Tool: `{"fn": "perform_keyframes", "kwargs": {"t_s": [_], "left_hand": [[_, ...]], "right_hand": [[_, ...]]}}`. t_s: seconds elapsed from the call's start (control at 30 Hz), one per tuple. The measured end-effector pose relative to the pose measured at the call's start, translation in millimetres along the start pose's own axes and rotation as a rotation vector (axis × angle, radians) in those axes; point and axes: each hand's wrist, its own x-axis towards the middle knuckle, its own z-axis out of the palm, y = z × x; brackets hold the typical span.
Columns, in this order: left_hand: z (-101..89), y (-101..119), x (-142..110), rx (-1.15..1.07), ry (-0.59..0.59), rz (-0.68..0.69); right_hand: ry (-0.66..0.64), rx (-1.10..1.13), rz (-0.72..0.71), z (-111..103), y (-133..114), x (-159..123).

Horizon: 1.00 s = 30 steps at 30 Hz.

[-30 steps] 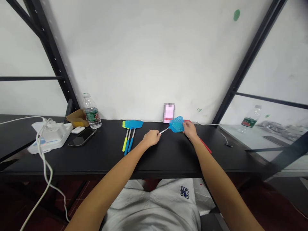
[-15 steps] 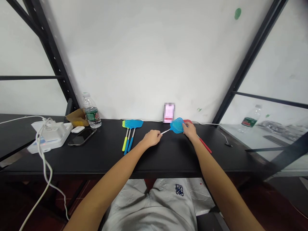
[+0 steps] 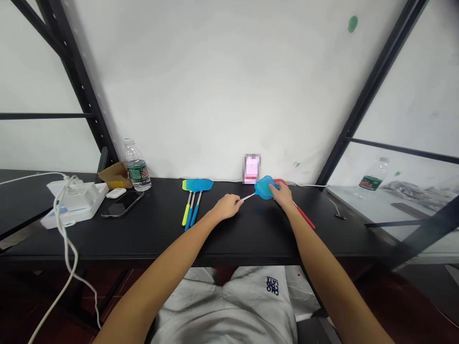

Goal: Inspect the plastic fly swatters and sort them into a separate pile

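Observation:
A blue fly swatter (image 3: pixel 264 188) is held over the black table (image 3: pixel 251 229) between both hands. My left hand (image 3: pixel 226 206) is closed around the near end of its thin metal rod. My right hand (image 3: pixel 284 195) pinches the blue mesh head. A red fly swatter (image 3: pixel 304 216) lies on the table under and beside my right hand. Three more swatters (image 3: pixel 193 200), with yellow-green and blue handles, lie together to the left of my left hand.
A water bottle (image 3: pixel 136 166), a cardboard box (image 3: pixel 115 177), white earbuds case (image 3: pixel 116 193) and dark phone (image 3: pixel 122 204) sit at the left. A white power strip (image 3: pixel 73 203) with cables lies further left. A small pink item (image 3: pixel 251 169) stands against the wall. Black shelf posts frame both sides.
The gap between my hands has shrunk slightly: the blue head has come a little nearer my left hand and the exposed rod looks shorter. Everything else on the table is unmoved.

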Motion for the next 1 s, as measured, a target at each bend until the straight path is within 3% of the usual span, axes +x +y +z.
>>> {"fn": "perform_keyframes", "kwargs": {"t_s": [0.47,0.67,1.0], "left_hand": [[-1.3,0,3,-0.157,-0.018,0.009],[-5.5,4,2,-0.279,-0.084,-0.045],[-9.8,7,-1,-0.565,-0.226,-0.175]], "right_hand": [[0.009,0.232,0.017,-6,-15,-7],[-0.019,0.367,0.017,-5,-15,-8],[-0.040,0.368,-0.052,-6,-16,-9]]}}
